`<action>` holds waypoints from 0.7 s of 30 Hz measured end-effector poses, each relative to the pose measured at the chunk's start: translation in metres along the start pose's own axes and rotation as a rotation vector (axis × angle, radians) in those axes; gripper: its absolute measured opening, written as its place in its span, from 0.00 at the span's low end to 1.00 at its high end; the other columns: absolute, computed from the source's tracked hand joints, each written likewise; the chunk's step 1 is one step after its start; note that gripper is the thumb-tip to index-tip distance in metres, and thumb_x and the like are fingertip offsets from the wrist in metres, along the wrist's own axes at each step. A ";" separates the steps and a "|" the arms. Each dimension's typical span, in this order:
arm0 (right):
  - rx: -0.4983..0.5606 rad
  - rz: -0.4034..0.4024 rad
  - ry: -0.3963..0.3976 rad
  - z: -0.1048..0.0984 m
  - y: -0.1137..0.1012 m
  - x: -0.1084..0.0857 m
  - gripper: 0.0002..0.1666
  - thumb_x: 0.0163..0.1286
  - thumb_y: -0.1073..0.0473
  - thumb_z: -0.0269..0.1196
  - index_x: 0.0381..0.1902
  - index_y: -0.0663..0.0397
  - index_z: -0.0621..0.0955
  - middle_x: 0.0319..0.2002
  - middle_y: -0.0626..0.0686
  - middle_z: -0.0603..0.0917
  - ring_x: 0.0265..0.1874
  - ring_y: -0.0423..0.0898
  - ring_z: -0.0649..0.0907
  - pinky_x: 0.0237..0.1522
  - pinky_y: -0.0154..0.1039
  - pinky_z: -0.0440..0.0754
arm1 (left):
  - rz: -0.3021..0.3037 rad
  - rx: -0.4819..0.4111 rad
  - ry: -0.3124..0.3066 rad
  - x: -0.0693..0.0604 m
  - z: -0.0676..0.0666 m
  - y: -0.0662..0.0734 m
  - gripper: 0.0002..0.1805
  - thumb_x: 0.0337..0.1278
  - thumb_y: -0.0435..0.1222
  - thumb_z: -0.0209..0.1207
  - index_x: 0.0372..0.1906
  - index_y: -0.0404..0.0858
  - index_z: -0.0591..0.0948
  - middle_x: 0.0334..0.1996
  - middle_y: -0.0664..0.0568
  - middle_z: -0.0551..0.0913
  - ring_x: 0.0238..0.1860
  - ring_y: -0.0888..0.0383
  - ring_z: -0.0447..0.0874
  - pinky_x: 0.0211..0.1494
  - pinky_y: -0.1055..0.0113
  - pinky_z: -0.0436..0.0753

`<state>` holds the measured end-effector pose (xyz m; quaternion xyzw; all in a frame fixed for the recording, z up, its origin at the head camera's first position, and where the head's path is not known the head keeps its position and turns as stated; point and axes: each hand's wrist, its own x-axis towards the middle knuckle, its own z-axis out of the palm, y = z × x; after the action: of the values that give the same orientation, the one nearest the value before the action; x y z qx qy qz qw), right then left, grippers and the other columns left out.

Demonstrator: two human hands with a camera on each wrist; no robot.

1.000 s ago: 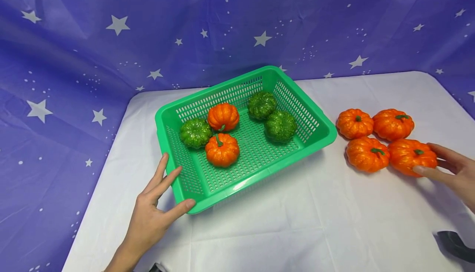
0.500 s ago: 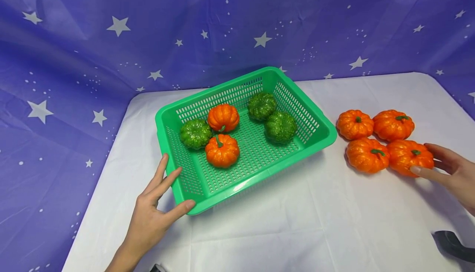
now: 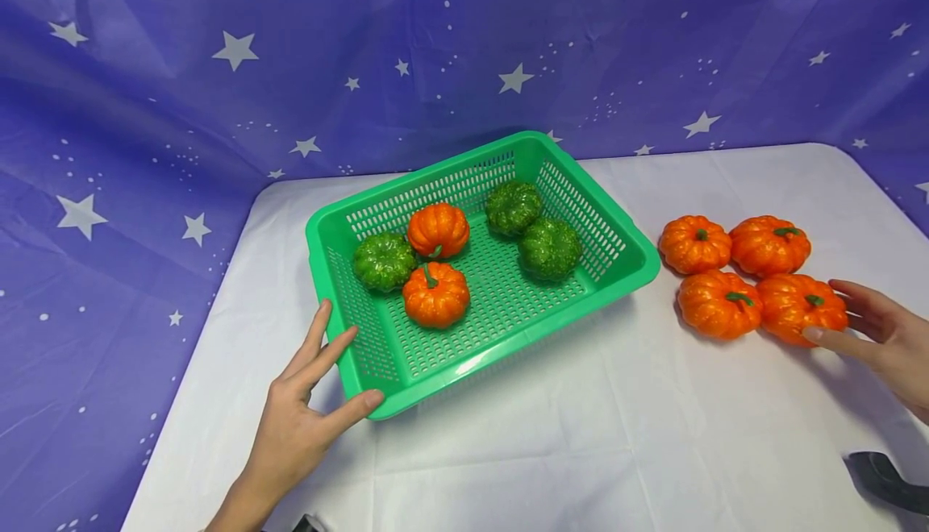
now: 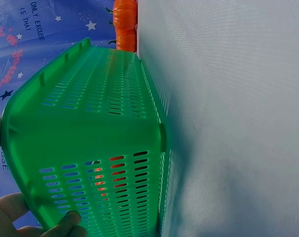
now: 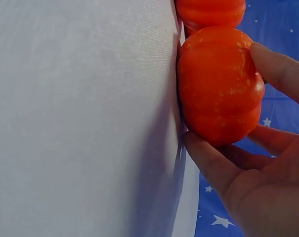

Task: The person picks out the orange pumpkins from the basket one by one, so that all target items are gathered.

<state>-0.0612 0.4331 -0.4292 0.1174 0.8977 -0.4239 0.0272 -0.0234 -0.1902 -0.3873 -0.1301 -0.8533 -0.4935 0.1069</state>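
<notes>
Orange pumpkin (image 3: 791, 310) rests on the cloth (image 3: 544, 443) against its neighbour (image 3: 714, 310), the right hand (image 3: 896, 342) pinching its right end; the left hand (image 3: 293, 419) grips the basket (image 3: 468, 366). Picking up or setting down seems in hand; next calls for sparing the neighbour a nudge

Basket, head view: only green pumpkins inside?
No, two orange pumpkins sit in the basket along with three green pumpkins.
</notes>
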 end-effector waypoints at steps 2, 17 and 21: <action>0.017 -0.016 0.002 0.000 -0.001 -0.001 0.49 0.73 0.59 0.62 0.80 0.54 0.45 0.71 0.37 0.57 0.69 0.32 0.56 0.56 0.12 0.54 | 0.001 -0.001 0.002 0.000 0.000 0.000 0.40 0.41 0.27 0.75 0.66 0.35 0.75 0.77 0.49 0.53 0.71 0.36 0.55 0.67 0.79 0.59; 0.060 -0.092 0.104 0.000 -0.009 -0.005 0.47 0.70 0.66 0.63 0.79 0.42 0.53 0.71 0.35 0.61 0.69 0.29 0.56 0.60 0.15 0.54 | -0.004 -0.001 -0.003 0.001 0.001 -0.001 0.40 0.42 0.28 0.76 0.66 0.35 0.75 0.77 0.49 0.53 0.71 0.36 0.56 0.67 0.79 0.59; 0.044 -0.166 0.198 0.003 -0.026 -0.008 0.45 0.68 0.70 0.64 0.77 0.42 0.59 0.69 0.35 0.63 0.70 0.30 0.57 0.60 0.15 0.53 | -0.006 0.008 0.000 0.000 0.001 -0.001 0.40 0.42 0.28 0.76 0.66 0.36 0.75 0.77 0.49 0.53 0.71 0.35 0.56 0.67 0.79 0.59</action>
<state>-0.0592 0.4135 -0.4105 0.0845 0.8930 -0.4308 -0.0990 -0.0239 -0.1901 -0.3883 -0.1272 -0.8556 -0.4904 0.1059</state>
